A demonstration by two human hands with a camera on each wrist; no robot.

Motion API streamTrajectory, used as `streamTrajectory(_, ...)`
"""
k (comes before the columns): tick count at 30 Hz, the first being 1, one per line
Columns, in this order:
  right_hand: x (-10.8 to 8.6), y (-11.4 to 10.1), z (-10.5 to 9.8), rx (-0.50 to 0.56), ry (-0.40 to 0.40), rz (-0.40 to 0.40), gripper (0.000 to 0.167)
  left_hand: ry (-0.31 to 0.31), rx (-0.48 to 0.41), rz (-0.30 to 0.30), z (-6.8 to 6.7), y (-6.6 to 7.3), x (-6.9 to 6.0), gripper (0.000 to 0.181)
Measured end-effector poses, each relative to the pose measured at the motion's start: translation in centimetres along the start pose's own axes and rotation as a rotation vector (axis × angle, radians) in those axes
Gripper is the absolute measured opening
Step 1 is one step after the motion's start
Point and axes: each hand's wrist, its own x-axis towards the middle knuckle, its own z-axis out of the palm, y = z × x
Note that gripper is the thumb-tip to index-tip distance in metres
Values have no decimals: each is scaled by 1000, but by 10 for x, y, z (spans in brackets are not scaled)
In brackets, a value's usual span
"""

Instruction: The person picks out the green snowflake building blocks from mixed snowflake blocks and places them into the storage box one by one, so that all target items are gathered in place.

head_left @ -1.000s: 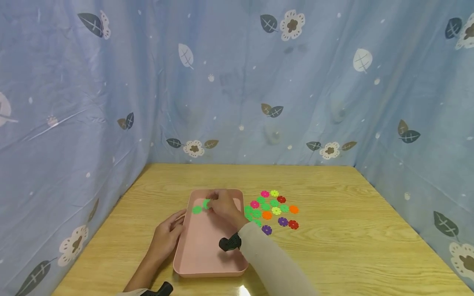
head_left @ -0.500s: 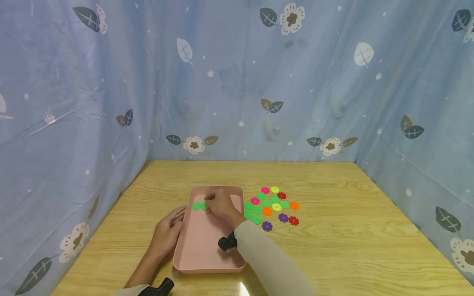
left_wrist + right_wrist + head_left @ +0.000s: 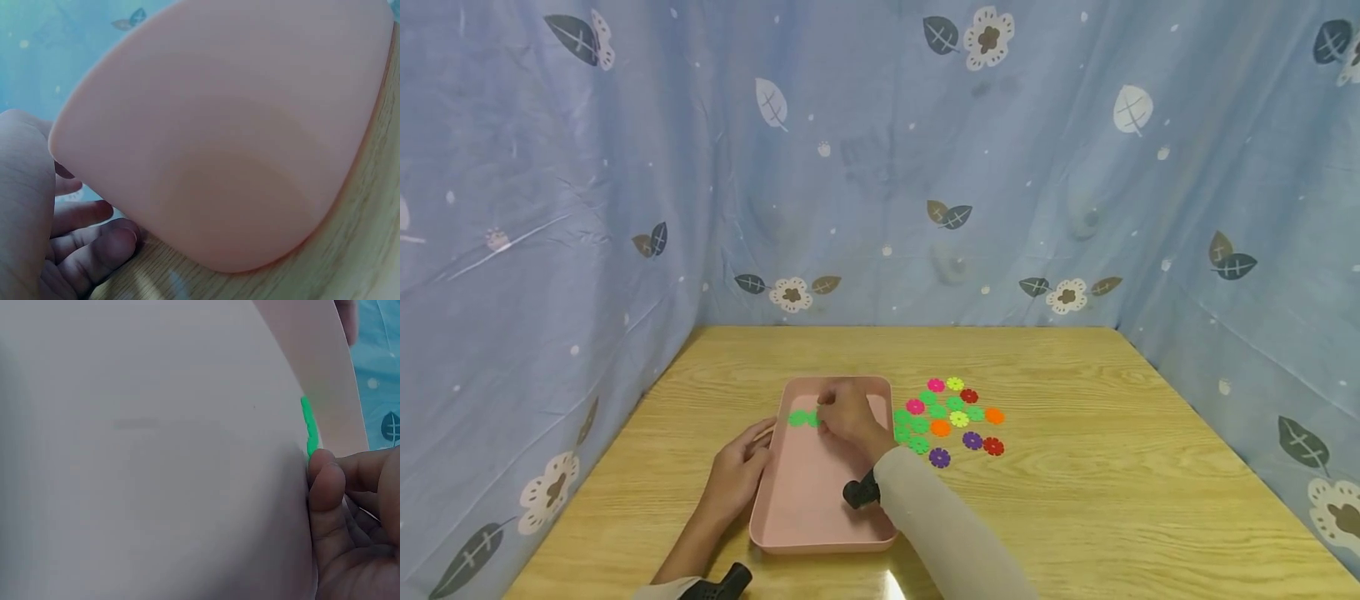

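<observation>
Pinching a green disc (image 3: 813,419), the right hand (image 3: 848,415) is inside a pink tray (image 3: 816,508) nearer the counter's (image 3: 1075,483) left edge than its right; the relaxed left hand (image 3: 739,473) touches the tray's left side.

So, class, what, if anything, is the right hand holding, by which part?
The right hand seems to pinch a green piece by its partly hidden edge.

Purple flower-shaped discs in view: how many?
2. Both lie on the wood-grain table, right of the pink rectangular tray: one purple flower-shaped disc nearer the person, the second purple disc farther right and back, beside a red flower-shaped disc. The right hand might hide others.
</observation>
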Motion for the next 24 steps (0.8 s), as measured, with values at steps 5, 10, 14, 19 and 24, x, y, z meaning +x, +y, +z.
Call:
streamTrajectory(5, 1, -2, -2, -13, -8, 6, 16, -6, -8, 0, -1, 0, 1, 48)
streamTrajectory(10, 0, -5, -6, -27, -40, 53, 22, -19, -29, -9, -2, 0, 0, 48)
streamTrajectory(14, 0, -11, -14, -40, -80, 85, 27, -26, -33, -17, -3, 1, 1, 48)
streamTrajectory(19, 2, -21, -33, -139, -67, 58, 24, -18, -28, -21, -4, 2, 2, 48)
streamTrajectory(24, 3, -22, -58, -121, -43, 20, 23, -19, -17, -22, -5, 1, 4, 48)
